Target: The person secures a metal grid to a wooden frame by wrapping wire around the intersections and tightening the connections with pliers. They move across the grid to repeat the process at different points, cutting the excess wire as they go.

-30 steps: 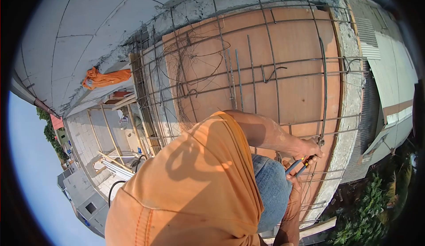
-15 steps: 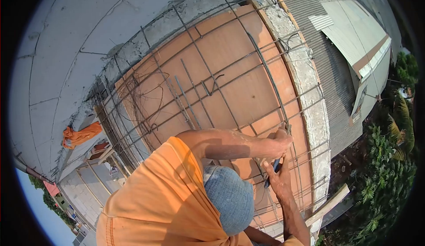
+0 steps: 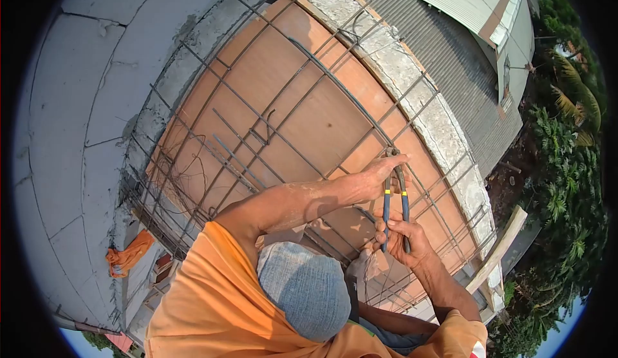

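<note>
My right hand (image 3: pixel 410 239) grips the blue, yellow-banded handles of a pair of pincers (image 3: pixel 396 198), whose handles stand spread apart. The jaws of the pincers are at a bar crossing in the rebar grid (image 3: pixel 351 107). Close by the jaws is my left hand (image 3: pixel 376 178), its fingers curled at the bars and partly behind the handles; what lies in them is hidden. Orange-brown formwork boards (image 3: pixel 302 94) lie beneath the bars. My orange sleeve (image 3: pixel 222 255) and a denim cap (image 3: pixel 306 287) fill the lower part of the view.
A rough concrete edge (image 3: pixel 412 94) borders the formwork on the right, with corrugated roofing (image 3: pixel 444 55) and trees (image 3: pixel 560 171) beyond. Tangled tie wire (image 3: pixel 183 168) lies at the left. An orange cloth (image 3: pixel 132 254) hangs nearby. A timber piece (image 3: pixel 499 252) juts out at lower right.
My view has turned, so the grid appears rotated and shifted left. The pincers now point upward with their jaws at the crossing; my left hand has moved from a fist to beside the jaws.
</note>
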Demonstrator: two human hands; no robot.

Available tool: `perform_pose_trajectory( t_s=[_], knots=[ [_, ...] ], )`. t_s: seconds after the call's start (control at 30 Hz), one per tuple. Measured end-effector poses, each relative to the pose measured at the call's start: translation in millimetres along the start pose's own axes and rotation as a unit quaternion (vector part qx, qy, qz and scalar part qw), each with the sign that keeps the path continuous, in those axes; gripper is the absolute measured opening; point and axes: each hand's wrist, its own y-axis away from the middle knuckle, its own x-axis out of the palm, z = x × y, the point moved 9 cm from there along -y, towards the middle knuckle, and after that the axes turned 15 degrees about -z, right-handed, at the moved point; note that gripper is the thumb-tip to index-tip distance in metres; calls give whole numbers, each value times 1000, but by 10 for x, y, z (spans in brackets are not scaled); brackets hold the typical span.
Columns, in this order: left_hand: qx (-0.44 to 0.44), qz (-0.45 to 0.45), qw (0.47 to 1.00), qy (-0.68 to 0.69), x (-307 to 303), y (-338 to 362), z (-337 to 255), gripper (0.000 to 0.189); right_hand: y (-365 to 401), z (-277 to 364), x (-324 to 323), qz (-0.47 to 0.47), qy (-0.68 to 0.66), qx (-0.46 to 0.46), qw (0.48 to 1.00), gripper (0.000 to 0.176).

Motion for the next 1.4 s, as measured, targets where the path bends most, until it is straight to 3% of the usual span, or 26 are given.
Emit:
perform_pose_trajectory(
  t_s=[0.07,0.17,0.2,0.23,0.27,0.3,0.37,0.4,0.43,0.47,0.5,0.53,0.6,0.7,0.8,0.9,0.97,1.0,1.03,1.1,1.13,1.17,1.23,1.3,1.37,1.4],
  knots=[
    [-57,42,992,100,119,99,68,26,-71,-93,-154,6,4,7,1000,41],
    [-15,12,995,102,66,-68,82,24,-39,-29,-68,-14,48,-5,999,37],
    [-13,-76,995,63,-6,-84,104,25,-17,80,-106,-84,118,-55,988,39],
    [-13,-79,995,61,24,-67,136,25,15,170,-193,-156,181,-103,966,42],
    [35,-156,987,11,-66,-36,75,26,-9,275,-282,-177,317,-137,921,47],
    [84,-230,969,-41,-142,17,1,26,-65,252,-321,-180,312,-139,922,47],
    [136,-272,952,-40,-162,-20,-11,31,-40,334,-279,-229,523,-264,777,43],
    [142,-269,952,-23,-178,-119,57,32,8,391,-125,-236,624,-236,706,35],
    [105,-222,969,-24,-157,-60,80,29,-11,426,-175,-254,614,-219,714,35],
    [68,-173,982,-25,-189,12,24,27,-103,283,-203,-182,455,-142,860,36],
    [50,-95,994,9,-155,4,7,26,-104,148,-197,-100,267,-68,956,38],
    [38,-20,998,49,-78,17,-12,26,-110,170,-333,-115,256,-68,957,38],
    [-4,16,998,65,18,66,74,27,-104,122,-219,51,55,-2,997,42],
    [-36,99,990,90,214,18,184,22,-156,14,-261,39,105,-8,994,44],
    [-4,-75,997,-11,-8,-81,221,21,-180,46,-530,-26,153,-17,988,54],
    [36,-152,986,-57,-38,-116,200,22,-83,185,-492,-83,197,-37,976,64],
    [45,-156,985,-60,-28,-138,205,25,-27,272,-308,-90,415,-153,893,73],
    [58,-162,983,-63,-41,-140,179,27,-72,245,-349,-162,487,-213,831,65],
    [57,-162,983,-65,-47,-138,189,27,-119,148,-297,-162,486,-212,832,65],
    [69,-163,982,-67,-45,-107,154,32,-101,198,-243,-269,604,-274,698,52],
    [71,-161,982,-69,-56,-90,124,32,-114,167,-226,-265,607,-352,661,32],
    [66,-130,984,-101,-51,-66,97,35,-107,202,-219,-267,606,-354,661,32],
    [57,-95,984,-139,-91,-11,64,39,-216,-39,-379,-208,376,-118,895,16],
    [-7,-16,1000,-3,17,41,120,44,-96,69,-251,-147,298,-122,935,16],
    [-44,64,997,25,71,-61,184,38,-49,-22,-45,-10,18,-23,1000,29],
    [-42,110,991,63,134,-85,157,32,-38,-22,-92,15,11,-6,1000,36]
  ],
)
